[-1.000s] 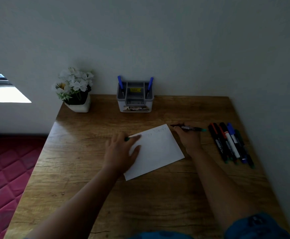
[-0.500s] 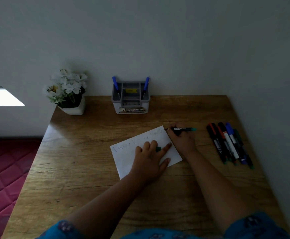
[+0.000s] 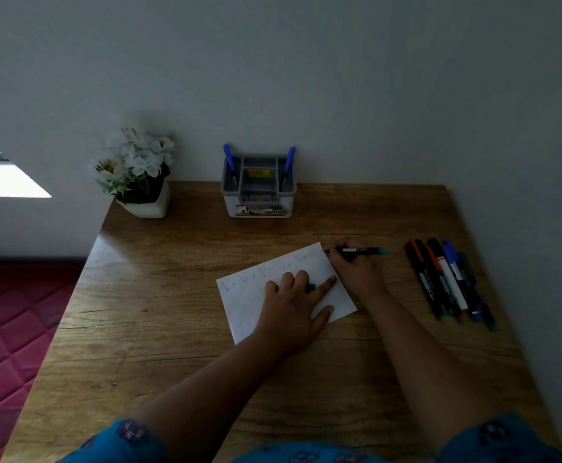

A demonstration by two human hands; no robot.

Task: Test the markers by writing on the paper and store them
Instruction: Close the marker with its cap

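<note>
Wall [image 3: 306,78]: plain and pale, behind the table and along its right side.
Table [image 3: 172,329]: wooden, grain running left to right, pushed into the corner.
Bed [image 3: 12,329]: red quilted surface, left of the table and lower.
Paper [image 3: 249,305]: white sheet lying flat near the table's middle, turned at an angle; a line of faint handwriting runs along its far edge.
Flower pot [image 3: 146,208]: white pot with white flowers, at the far left corner of the table.
Organizer [image 3: 259,195]: grey and white box with compartments against the wall; two blue markers [image 3: 228,158] stand tilted in it, one at each end.
Loose markers [image 3: 446,282]: a tight row lying on the table near the right wall, well apart from the paper; red, blue and green caps show.
Left hand [image 3: 293,312]: palm down on the paper, thumb and forefinger spread, and a green cap [image 3: 311,288] held between the fingers.
Right hand [image 3: 356,272]: at the paper's far right corner, fingers curled round a black marker.
Black marker [image 3: 359,250]: lies nearly level, green end pointing right, tip at the paper's far right corner beside the end of the writing.
</note>
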